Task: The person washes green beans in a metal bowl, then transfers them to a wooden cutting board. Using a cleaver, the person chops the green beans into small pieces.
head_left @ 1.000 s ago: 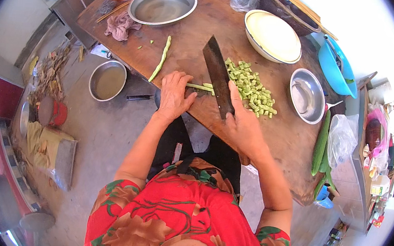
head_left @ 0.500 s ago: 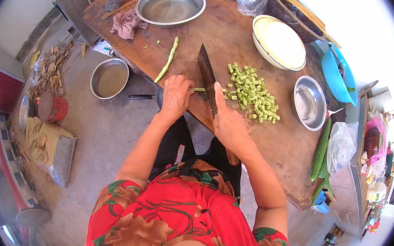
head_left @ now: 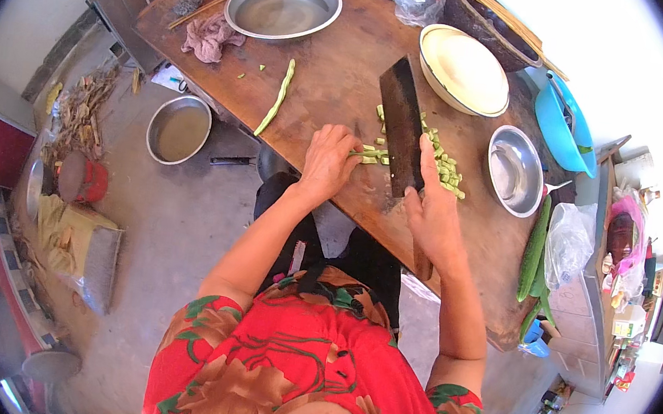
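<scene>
My left hand [head_left: 330, 161] is closed at the near edge of the wooden table, its fingertips pinching short ends of green bean [head_left: 369, 157]. In my right hand [head_left: 436, 222] is a cleaver [head_left: 403, 121] with a broad dark blade and a wooden handle. The blade's flat side faces up, tilted, over the chopped green bean pieces [head_left: 450, 173], hiding part of the pile. One long whole green bean [head_left: 279, 98] lies on the table left of my left hand, with a few small green scraps beyond it.
At the back stand a metal basin of water [head_left: 284, 6] and a cream-coloured bowl [head_left: 465, 70]. A steel bowl [head_left: 515, 171], a blue basin [head_left: 568, 125] and cucumbers [head_left: 535, 253] are at the right. A crumpled cloth [head_left: 213, 37] lies back left. Another water basin [head_left: 179, 130] sits lower, beside the table.
The cleaver has moved right, from beside my left hand to over the chopped pile, its blade now turned flatter. My left hand has shifted slightly right with the bean ends.
</scene>
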Action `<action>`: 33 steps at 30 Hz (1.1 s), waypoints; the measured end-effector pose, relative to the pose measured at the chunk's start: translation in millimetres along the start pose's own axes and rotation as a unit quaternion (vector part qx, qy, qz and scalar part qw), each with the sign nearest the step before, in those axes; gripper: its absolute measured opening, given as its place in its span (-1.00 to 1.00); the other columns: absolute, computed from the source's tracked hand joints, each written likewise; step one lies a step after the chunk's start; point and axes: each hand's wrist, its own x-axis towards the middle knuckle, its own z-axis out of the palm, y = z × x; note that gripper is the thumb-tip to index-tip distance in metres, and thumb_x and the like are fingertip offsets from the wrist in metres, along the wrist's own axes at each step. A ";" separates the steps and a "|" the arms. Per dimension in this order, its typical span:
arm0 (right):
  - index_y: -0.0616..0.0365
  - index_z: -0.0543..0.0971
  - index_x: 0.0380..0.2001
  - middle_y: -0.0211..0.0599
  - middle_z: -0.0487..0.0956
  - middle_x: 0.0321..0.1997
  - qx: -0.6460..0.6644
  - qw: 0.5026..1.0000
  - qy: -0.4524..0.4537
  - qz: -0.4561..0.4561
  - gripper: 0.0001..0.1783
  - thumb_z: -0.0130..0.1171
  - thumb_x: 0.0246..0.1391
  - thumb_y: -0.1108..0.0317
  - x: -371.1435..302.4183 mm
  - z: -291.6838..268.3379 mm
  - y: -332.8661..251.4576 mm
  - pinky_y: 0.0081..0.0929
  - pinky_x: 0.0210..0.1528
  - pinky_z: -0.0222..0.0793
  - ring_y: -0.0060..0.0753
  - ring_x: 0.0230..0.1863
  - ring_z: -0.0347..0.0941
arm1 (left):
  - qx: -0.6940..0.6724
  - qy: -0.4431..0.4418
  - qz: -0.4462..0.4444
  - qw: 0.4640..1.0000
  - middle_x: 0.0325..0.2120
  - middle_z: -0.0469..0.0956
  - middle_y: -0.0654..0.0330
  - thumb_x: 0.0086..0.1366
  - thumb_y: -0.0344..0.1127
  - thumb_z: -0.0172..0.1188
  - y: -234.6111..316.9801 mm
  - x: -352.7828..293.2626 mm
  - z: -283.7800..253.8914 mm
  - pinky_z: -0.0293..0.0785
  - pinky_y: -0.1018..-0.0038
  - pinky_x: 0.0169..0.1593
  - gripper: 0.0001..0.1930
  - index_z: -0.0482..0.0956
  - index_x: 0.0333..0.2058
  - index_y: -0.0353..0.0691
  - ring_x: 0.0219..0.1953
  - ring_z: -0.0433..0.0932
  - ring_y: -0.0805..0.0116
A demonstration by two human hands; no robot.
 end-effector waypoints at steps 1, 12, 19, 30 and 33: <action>-0.03 -0.08 0.46 0.23 0.54 -0.41 -0.002 1.000 -0.010 0.005 -0.08 0.03 0.07 0.54 -1.9 0.7 1.5 0.03 -0.21 0.40 0.28 -0.33 0.51 | -0.007 -0.003 0.000 1.000 -0.27 0.49 0.16 -0.01 -0.43 0.37 -0.8 0.9 3.4 0.29 0.22 -0.06 -0.77 0.55 -0.34 -0.20 -0.12 0.42 0.06; -0.11 -0.09 0.47 0.28 0.52 -0.44 -0.045 0.991 -0.108 0.070 -0.06 0.01 0.05 0.54 -2.9 16.1 5.4 0.03 -0.26 0.38 0.29 -0.41 0.48 | 0.015 -0.035 -0.007 0.999 -0.31 0.50 0.19 0.01 -0.43 0.35 -7.9 -1.1 7.7 0.28 0.26 -0.05 -0.82 0.56 -0.39 -0.19 -0.14 0.43 0.14; -0.08 -0.13 0.47 0.29 0.51 -0.49 -0.082 0.988 -0.128 0.031 -0.04 0.00 0.02 0.55 7.2 23.8 6.2 0.10 -0.27 0.37 0.33 -0.45 0.47 | -0.010 -0.014 0.005 1.000 -0.36 0.53 0.18 0.01 -0.44 0.35 -9.1 -0.8 9.1 0.29 0.24 -0.09 -0.86 0.56 -0.44 -0.21 -0.22 0.45 0.11; 0.04 -0.10 0.45 0.18 0.54 -0.48 -0.058 0.994 -0.092 0.014 -0.07 0.02 0.03 0.54 25.9 23.9 15.9 0.07 -0.28 0.38 0.25 -0.41 0.50 | -0.051 -0.023 -0.005 0.998 -0.26 0.49 0.14 -0.04 -0.42 0.39 -9.1 0.2 1.9 0.28 0.24 -0.04 -0.68 0.51 -0.28 -0.21 -0.12 0.42 0.06; -0.02 -0.08 0.45 0.23 0.53 -0.47 -0.045 0.995 -0.093 0.010 -0.08 0.01 0.04 0.54 15.9 14.2 2.0 0.07 -0.27 0.37 0.29 -0.40 0.50 | -0.056 -0.022 -0.011 0.998 -0.26 0.47 0.11 -0.04 -0.42 0.39 -9.8 -1.6 -0.4 0.29 0.23 -0.05 -0.65 0.47 -0.26 -0.22 -0.12 0.41 0.01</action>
